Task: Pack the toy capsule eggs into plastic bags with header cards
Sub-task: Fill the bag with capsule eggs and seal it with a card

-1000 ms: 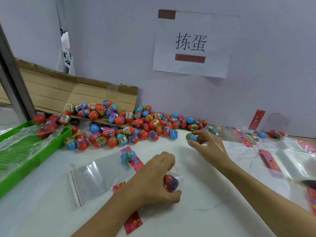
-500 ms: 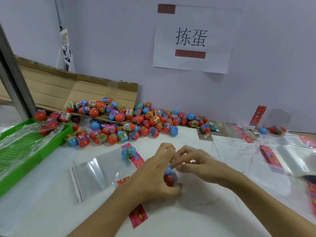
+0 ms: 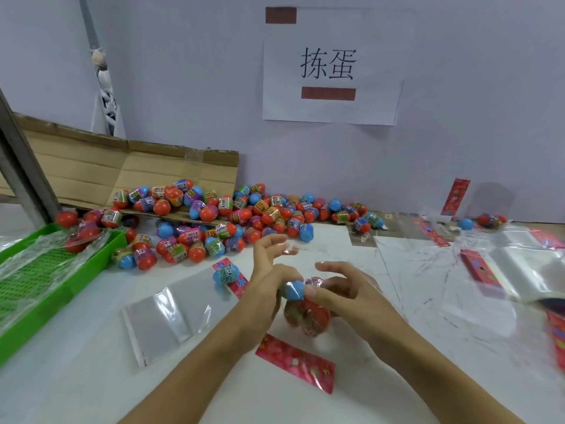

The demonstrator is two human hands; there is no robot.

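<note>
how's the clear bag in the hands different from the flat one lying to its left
The clear plastic bag between the hands bulges with capsule eggs and is raised off the white table; the flat clear plastic bag lies empty on it. Left hand and right hand hold the first; nothing touches the second. Both are transparent.

Bare table (image 3: 382,371) near me, open to my right wrist. Ahead, the heap of eggs (image 3: 244,215) blocks the way to the wall. Green tray (image 3: 39,283) walls off my left. A flat bag (image 3: 165,313) and a lone egg (image 3: 225,274) lie beside my left hand (image 3: 269,289). Loose bags (image 3: 526,270) clutter far right.
</note>
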